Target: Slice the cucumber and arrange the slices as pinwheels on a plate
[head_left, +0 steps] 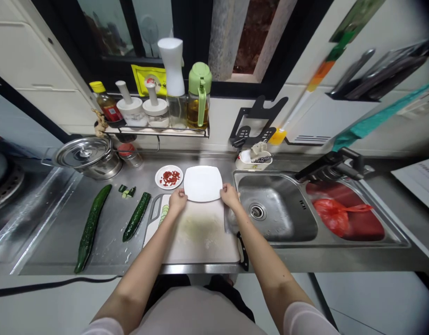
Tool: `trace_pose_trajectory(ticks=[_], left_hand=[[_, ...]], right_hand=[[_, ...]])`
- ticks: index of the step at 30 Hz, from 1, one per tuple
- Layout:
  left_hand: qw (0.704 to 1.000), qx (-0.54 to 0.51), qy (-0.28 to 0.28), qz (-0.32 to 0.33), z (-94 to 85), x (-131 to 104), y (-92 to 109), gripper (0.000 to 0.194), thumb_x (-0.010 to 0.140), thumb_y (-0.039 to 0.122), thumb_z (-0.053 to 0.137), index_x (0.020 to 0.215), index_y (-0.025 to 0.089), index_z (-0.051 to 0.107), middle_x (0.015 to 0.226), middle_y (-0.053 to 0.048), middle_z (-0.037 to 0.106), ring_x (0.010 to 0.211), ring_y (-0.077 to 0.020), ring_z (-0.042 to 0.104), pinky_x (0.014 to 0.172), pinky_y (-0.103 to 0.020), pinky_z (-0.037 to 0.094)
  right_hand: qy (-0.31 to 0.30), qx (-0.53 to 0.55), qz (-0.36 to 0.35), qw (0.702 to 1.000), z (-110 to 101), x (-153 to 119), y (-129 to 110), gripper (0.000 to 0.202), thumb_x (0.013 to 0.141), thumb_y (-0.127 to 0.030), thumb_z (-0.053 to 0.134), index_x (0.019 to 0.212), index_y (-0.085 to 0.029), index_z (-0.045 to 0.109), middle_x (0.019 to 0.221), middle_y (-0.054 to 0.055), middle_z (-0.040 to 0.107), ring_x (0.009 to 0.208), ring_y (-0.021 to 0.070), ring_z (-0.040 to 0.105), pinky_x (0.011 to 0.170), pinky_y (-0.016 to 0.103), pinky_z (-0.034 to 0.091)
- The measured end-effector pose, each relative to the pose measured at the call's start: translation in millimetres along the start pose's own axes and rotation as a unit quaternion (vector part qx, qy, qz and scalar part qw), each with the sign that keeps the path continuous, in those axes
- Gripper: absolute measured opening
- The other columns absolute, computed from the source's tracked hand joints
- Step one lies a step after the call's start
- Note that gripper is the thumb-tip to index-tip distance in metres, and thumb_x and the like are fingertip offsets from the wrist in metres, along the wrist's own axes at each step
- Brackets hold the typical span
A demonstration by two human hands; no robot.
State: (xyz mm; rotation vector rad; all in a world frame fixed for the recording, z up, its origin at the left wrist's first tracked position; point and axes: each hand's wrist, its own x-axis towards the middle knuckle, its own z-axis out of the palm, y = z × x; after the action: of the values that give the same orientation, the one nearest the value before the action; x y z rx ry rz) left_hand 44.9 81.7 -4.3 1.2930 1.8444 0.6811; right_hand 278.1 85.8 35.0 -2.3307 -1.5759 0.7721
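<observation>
A white, rounded-square plate (203,182) is at the back edge of the white cutting board (200,251). My left hand (178,200) grips its near left corner, and my right hand (230,194) grips its near right corner. Whether the plate rests on the counter or is slightly raised, I cannot tell. Cucumber slices (164,212) lie on the board's left side, partly hidden by my left forearm. A knife with a black handle (242,253) is at the board's right edge, its blade mostly hidden. Left of the board lies a cut cucumber (136,217).
Behind my left hand stands a small plate of chopped red pieces (169,177). A whole cucumber (92,228) and cucumber scraps (126,191) lie farther left, near a lidded pot (88,157). To the right is a sink (277,209) with a red bag (335,216) in its second basin.
</observation>
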Motion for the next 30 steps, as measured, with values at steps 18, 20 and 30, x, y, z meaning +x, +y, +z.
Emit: trace_pose_trajectory(ticks=[18, 20, 30], left_hand=[[1.000, -0.018, 0.005, 0.016, -26.7, -111, -77, 0.029, 0.076, 0.016, 0.053, 0.104, 0.014, 0.063, 0.070, 0.000, 0.064, 0.069, -0.0149, 0.061, 0.073, -0.027, 0.048], [1.000, -0.018, 0.001, 0.009, -26.3, -114, -77, 0.029, 0.076, 0.016, 0.053, 0.103, 0.014, 0.063, 0.070, 0.000, 0.064, 0.068, -0.0151, 0.062, 0.072, -0.027, 0.048], [1.000, 0.009, -0.002, -0.014, -26.2, -119, -76, 0.029, 0.076, 0.016, 0.054, 0.104, 0.015, 0.063, 0.075, -0.001, 0.067, 0.071, -0.0158, 0.064, 0.071, -0.026, 0.048]], right_hand=[[-0.048, -0.054, 0.005, 0.997, 37, -123, 18, 0.026, 0.090, -0.017, 0.045, 0.111, -0.016, 0.061, 0.092, 0.006, 0.069, 0.095, 0.0190, 0.058, 0.079, 0.028, 0.027], [-0.041, -0.060, -0.001, 0.997, 39, -124, 21, 0.024, 0.090, -0.017, 0.046, 0.109, -0.016, 0.061, 0.093, 0.006, 0.069, 0.095, 0.0190, 0.058, 0.079, 0.028, 0.027], [-0.048, -0.086, -0.001, 0.995, 44, -129, 24, 0.025, 0.090, -0.017, 0.045, 0.108, -0.016, 0.062, 0.094, 0.008, 0.070, 0.096, 0.0211, 0.058, 0.080, 0.030, 0.028]])
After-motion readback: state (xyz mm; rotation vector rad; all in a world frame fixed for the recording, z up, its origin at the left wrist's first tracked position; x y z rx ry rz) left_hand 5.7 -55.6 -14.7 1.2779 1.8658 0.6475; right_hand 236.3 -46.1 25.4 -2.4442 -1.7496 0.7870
